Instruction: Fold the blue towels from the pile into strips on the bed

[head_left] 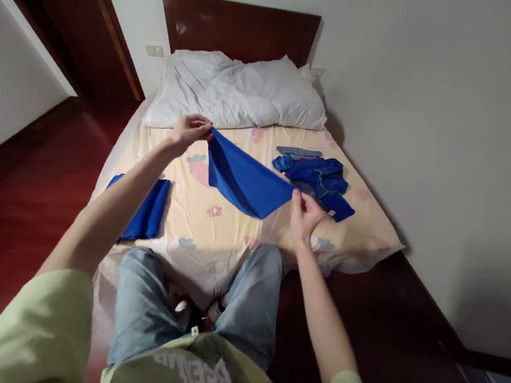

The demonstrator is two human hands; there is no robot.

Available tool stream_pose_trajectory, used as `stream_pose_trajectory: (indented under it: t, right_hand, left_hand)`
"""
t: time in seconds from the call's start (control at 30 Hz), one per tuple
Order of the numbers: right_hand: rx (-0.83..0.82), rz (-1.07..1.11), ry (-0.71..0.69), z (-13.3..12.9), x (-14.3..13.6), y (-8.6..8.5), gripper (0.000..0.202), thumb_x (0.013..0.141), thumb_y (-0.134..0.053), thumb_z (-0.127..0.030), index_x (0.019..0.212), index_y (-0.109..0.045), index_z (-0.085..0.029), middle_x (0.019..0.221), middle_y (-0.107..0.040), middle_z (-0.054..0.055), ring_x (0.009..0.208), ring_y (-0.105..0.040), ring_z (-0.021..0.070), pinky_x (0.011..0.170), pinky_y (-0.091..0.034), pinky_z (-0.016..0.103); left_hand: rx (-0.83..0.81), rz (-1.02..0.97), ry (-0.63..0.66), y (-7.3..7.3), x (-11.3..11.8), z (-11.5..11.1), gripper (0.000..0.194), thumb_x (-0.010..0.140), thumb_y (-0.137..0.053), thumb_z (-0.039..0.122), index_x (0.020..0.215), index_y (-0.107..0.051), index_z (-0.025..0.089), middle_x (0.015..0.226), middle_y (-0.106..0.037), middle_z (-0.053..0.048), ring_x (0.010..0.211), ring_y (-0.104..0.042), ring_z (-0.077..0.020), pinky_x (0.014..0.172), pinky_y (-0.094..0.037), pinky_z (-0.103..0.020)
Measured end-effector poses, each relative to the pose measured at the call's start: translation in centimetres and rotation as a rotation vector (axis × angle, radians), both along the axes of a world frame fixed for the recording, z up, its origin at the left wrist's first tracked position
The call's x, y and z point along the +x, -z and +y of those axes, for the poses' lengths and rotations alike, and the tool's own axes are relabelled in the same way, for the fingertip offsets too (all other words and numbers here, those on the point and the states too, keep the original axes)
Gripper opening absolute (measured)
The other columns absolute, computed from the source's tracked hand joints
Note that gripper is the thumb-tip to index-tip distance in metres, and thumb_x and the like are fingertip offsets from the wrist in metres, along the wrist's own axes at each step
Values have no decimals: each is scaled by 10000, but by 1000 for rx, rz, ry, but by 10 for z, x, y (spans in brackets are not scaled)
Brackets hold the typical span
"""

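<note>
Left hand and right hand, fingers clamped on opposite corners of blue cloth, held stretched, sagging above bed; crumpled blue pile near right hand

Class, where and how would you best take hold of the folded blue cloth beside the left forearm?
Probably by the right-hand edge of the folded blue cloth, coming from mid-bed: it lies flat, its long folds run along that exposed side, and the left forearm covers part of the other.
</note>
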State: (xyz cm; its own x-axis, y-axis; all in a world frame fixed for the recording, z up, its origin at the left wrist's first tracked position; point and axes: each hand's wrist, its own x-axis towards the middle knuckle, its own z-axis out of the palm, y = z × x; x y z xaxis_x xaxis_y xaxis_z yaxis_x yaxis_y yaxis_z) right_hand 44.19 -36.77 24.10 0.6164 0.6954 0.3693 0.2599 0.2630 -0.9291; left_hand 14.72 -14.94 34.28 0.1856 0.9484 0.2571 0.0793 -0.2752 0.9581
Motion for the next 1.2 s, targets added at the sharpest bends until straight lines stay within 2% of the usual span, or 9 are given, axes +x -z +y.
stream_pose_trajectory:
  t: [0.1, 0.17, 0.27, 0.37, 0.63, 0.77, 0.9, 1.03, 1.2]
  right_hand:
    - [77, -148, -10, 20, 6, -56, 469, 874, -689, -645, 727, -637, -202, 586, -535, -36, 637, -561, 132, 592, -462, 224]
    - [92, -176, -75, 32, 5, -82, 500, 887, -665, -674, 728, -619, -203, 585, -514, -36, 633, -563, 130, 571, -446, 223]
    - [93, -186, -183, 46, 0, -104, 518, 900, -643, -699, 743, -600, -207, 578, -483, -46, 581, -540, 109, 521, -412, 205]
    - [72, -184, -248, 47, -10, -115, 512, 908, -655, -689, 746, -583, -208, 558, -473, -60, 506, -496, 78, 468, -371, 182]
    - [-77, -72, -411, 11, -32, -122, 533, 873, -711, -689, 718, -516, -218, 502, -515, -74, 409, -475, 53, 400, -333, 149]
    - [-285, 83, -501, -25, -29, -117, 532, 823, -802, -641, 689, -527, -205, 521, -573, -39, 421, -543, 71, 387, -326, 165]
    - [-452, 194, -553, -54, -19, -110, 493, 773, -875, -579, 680, -584, -192, 574, -648, 20, 450, -611, 113, 399, -389, 196]
    - [-522, 240, -529, -49, -14, -103, 437, 768, -902, -510, 700, -626, -179, 591, -684, 46, 457, -636, 135, 390, -433, 204]
    - [-523, 283, -510, -1, -25, -91, 381, 786, -909, -435, 745, -646, -163, 632, -725, 61, 498, -677, 138, 418, -497, 186]
  left_hand:
    - [69, -35, -16, -27, -34, -24, 187, 879, -798, 165, 1016, -697, 86, 822, -734, -36, 742, -715, -123, 984, -620, -427]
    - [100, -41, -40, -38, -53, -37, 208, 898, -797, 156, 1053, -694, 62, 829, -745, -35, 750, -707, -118, 1029, -601, -483]
    - [116, -47, -107, -48, -76, -58, 241, 891, -812, 144, 1076, -702, 36, 801, -746, -23, 756, -701, -110, 1063, -585, -508]
    - [116, -58, -160, -52, -95, -80, 289, 862, -841, 150, 1106, -726, 44, 776, -743, -15, 756, -707, -117, 1065, -590, -510]
    - [35, -47, -187, -39, -136, -139, 242, 782, -891, 264, 930, -794, 98, 803, -754, -65, 782, -742, -176, 1000, -622, -488]
    - [-117, 6, -138, -26, -155, -179, 333, 662, -932, 380, 880, -815, 157, 801, -760, -78, 819, -774, -245, 892, -664, -431]
    - [-282, 86, -130, -14, -169, -210, 324, 624, -932, 417, 844, -817, 208, 805, -766, -88, 895, -787, -329, 805, -690, -444]
    - [-349, 17, -98, 0, -167, -212, 298, 628, -944, 362, 837, -815, 194, 814, -767, -119, 926, -785, -363, 846, -689, -492]
    - [-342, -95, -93, 23, -147, -174, 343, 598, -978, 341, 826, -799, 158, 867, -778, -134, 935, -787, -350, 918, -673, -495]
